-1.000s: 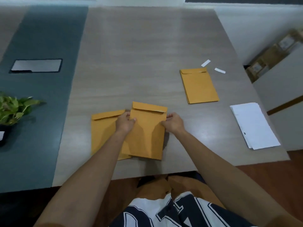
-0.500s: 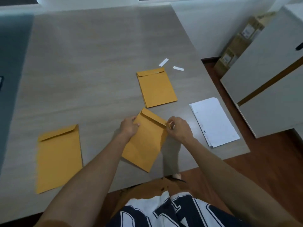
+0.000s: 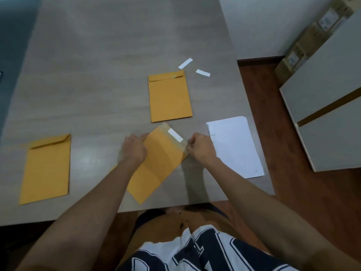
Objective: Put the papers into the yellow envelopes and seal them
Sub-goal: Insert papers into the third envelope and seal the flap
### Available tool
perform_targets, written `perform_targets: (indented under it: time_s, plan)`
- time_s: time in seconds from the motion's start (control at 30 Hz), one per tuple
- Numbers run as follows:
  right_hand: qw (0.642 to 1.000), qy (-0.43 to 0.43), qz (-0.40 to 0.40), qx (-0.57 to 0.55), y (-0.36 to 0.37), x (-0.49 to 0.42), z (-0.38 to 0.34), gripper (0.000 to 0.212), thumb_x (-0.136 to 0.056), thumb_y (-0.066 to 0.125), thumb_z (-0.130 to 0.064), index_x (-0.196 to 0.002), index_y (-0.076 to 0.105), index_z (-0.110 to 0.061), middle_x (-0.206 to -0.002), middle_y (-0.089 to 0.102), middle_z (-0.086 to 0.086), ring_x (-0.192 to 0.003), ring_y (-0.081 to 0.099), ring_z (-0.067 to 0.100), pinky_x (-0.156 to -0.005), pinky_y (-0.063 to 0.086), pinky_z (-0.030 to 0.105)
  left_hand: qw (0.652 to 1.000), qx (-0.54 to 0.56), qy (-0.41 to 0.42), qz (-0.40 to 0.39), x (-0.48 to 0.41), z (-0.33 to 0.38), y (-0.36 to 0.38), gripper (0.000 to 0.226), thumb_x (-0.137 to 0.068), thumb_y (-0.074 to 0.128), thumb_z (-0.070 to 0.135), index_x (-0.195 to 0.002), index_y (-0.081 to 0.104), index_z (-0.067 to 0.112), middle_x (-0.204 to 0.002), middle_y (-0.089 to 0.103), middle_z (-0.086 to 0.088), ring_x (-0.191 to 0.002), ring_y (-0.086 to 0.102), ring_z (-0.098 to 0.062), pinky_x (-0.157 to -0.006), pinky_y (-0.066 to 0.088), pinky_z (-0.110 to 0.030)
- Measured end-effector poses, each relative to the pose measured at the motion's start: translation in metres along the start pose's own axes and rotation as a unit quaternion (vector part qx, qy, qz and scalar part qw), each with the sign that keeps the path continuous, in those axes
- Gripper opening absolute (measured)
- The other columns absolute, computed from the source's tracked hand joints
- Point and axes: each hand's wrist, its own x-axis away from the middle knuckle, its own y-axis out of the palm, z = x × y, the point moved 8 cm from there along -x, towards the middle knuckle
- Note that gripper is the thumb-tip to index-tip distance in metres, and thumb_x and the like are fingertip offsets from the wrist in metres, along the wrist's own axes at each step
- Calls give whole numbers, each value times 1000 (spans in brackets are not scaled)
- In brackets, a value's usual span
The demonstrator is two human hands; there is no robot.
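A yellow envelope (image 3: 156, 163) lies tilted near the front edge of a grey table (image 3: 97, 75), its flap open with a white strip (image 3: 175, 135) along it. The left hand (image 3: 133, 150) grips its left edge with curled fingers, and the right hand (image 3: 201, 148) pinches the flap's right end. White papers (image 3: 236, 149) lie just right of it, a closed envelope (image 3: 170, 98) lies just beyond it, and another envelope (image 3: 46, 169) lies well to its left.

the middle envelope (image 3: 156, 163) lies tilted, flap open, with a white strip (image 3: 175, 135) across the flap. the far envelope (image 3: 170, 98) lies flat just beyond it, flap folded down. the left envelope (image 3: 46, 169) lies well apart. the papers (image 3: 236, 147), white and stacked, lie just right of the middle one.
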Motion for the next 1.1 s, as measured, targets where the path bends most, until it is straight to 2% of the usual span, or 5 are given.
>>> perform_targets:
  time_s: [0.23,0.4,0.67,0.87,1.1]
  plan:
    - [996,-62,-7,64,8,3,-9,13,-89,55,-18,-89,64,-8,-93,59,10,-82,60,28,-73,52,38,999,29,17,41,7,16,-10,55,-85,57,6,-138,49,21,-123,45,-10,-116,41,-29,-96,40,-38]
    - [998,-47,16,32,-1,10,-16,6,-83,62,-16,-85,67,-13,-92,62,4,-80,62,20,-74,56,39,990,89,81,70,13,40,-18,52,-84,63,16,-135,51,16,-122,48,-10,-117,44,-28,-97,39,-37]
    - [997,2,74,-5,-25,33,-13,10,-83,64,-23,-91,67,-18,-89,64,-3,-81,60,14,-69,50,30,962,160,163,151,28,87,-24,10,-84,60,12,-94,62,10,-97,56,-9,-96,50,-30,-78,42,-38]
    - [985,93,145,-7,-67,34,37,23,-86,64,-33,-104,65,-18,-100,67,2,-93,62,20,-77,48,29,953,206,194,112,34,131,-10,19,-82,58,10,-100,65,10,-102,56,-7,-100,53,-26,-75,45,-37]
    - [974,163,154,40,-115,27,106,52,-82,68,-40,-123,57,-10,-125,55,13,-119,49,30,-91,47,38,956,260,128,38,36,182,8,24,-84,60,14,-106,68,9,-107,58,-7,-97,58,-20,-84,45,-29]
